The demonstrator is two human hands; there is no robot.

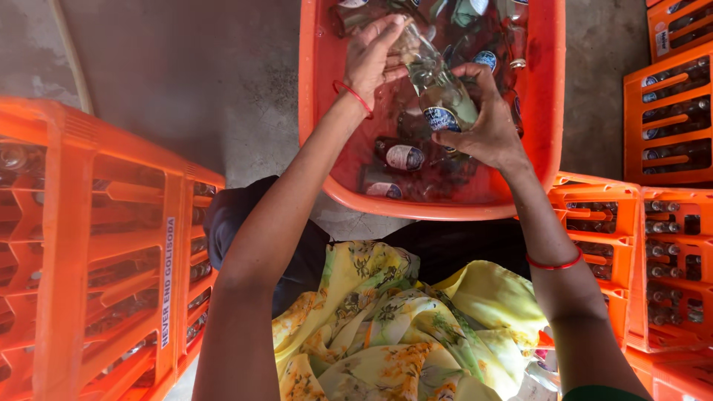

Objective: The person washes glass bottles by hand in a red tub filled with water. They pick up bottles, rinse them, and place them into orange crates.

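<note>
Over an orange plastic tub (546, 111) of water, the left hand (371, 56) grips the neck of a clear glass bottle with a blue label (438, 93). The right hand (486, 126) clasps its base. It looks wet, slippery and breakable, so gripping both ends seems safest.

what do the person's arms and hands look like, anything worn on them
Both forearms are bare, with no sleeves showing and no gloves. The left hand has a thin red thread band at its wrist. The right hand has a similar thin red band further up its forearm. No rings or watch are visible.
</note>
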